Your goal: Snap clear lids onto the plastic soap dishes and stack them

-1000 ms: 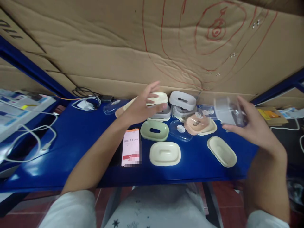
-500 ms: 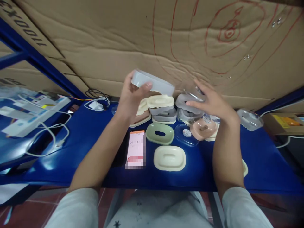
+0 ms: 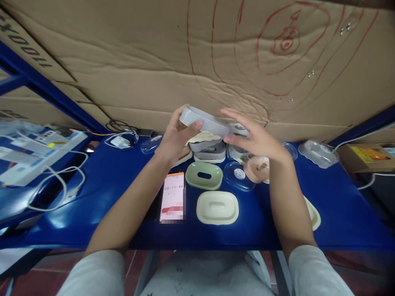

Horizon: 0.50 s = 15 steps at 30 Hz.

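Note:
My left hand (image 3: 180, 133) is closed around one end of a grey soap dish (image 3: 205, 121), held tilted above the stacked dishes. By the dish's other end, my right hand (image 3: 254, 135) has its fingers apart; whether its thumb touches the dish I cannot tell. Below are stacked grey soap dishes (image 3: 210, 153), partly hidden by the held one. A green soap dish (image 3: 204, 175), a clear lid (image 3: 239, 176) and a peach soap dish (image 3: 257, 169) lie in front of the stack. Nearest me sits a cream soap dish piece (image 3: 217, 207).
A phone (image 3: 173, 197) with a running timer lies left of the cream piece. Power strips (image 3: 40, 154) and white cables are at the left. Another clear lid (image 3: 319, 154) and a cardboard box (image 3: 367, 158) stand right. A cardboard wall (image 3: 138, 61) closes off the back.
My right hand has moved left, away from a clear lid, to the right end of the grey dish. My left hand has brought the dish slightly right and lower.

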Each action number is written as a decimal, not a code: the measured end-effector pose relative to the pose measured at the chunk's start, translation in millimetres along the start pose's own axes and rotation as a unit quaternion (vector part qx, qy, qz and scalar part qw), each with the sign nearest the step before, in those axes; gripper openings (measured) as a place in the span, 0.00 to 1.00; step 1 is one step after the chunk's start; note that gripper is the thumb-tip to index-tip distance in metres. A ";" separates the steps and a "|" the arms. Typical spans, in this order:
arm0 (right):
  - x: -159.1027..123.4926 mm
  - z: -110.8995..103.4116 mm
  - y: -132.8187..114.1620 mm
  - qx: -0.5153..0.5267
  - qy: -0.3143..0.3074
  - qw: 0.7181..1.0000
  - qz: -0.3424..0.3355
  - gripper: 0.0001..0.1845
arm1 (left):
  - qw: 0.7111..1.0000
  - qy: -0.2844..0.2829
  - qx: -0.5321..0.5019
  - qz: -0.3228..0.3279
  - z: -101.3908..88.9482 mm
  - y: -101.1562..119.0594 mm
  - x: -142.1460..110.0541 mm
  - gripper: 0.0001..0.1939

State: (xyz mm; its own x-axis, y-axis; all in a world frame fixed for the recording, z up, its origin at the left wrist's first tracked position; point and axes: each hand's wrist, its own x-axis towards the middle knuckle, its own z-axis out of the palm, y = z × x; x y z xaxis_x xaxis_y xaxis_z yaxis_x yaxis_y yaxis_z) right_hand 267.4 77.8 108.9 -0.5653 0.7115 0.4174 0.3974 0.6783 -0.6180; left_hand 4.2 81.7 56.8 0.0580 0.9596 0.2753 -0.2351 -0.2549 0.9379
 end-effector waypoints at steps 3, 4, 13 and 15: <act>6.0 16.0 -13.9 0.069 -0.014 0.997 -0.027 0.22 | 0.999 -0.030 0.015 -0.002 3.2 -3.6 -3.4 0.45; 7.4 20.3 -15.2 0.077 -0.012 0.997 -0.029 0.20 | 0.999 -0.036 0.016 0.000 3.8 -3.9 -4.2 0.46; 2.2 5.7 -14.3 -0.033 0.140 0.990 -0.002 0.25 | 0.998 -0.066 0.011 0.014 -8.2 12.3 -0.4 0.45; -5.8 -11.2 -16.3 -0.067 0.165 0.984 0.023 0.25 | 0.999 -0.015 0.026 0.012 -22.3 14.0 6.6 0.39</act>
State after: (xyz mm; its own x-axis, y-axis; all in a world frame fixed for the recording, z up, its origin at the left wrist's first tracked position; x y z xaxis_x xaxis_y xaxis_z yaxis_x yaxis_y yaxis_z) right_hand 272.2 64.7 124.0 -0.2879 0.7482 0.5978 0.5209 0.6462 -0.5578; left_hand -20.4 87.1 67.1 0.0816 0.9492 0.3038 -0.1861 -0.2850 0.9403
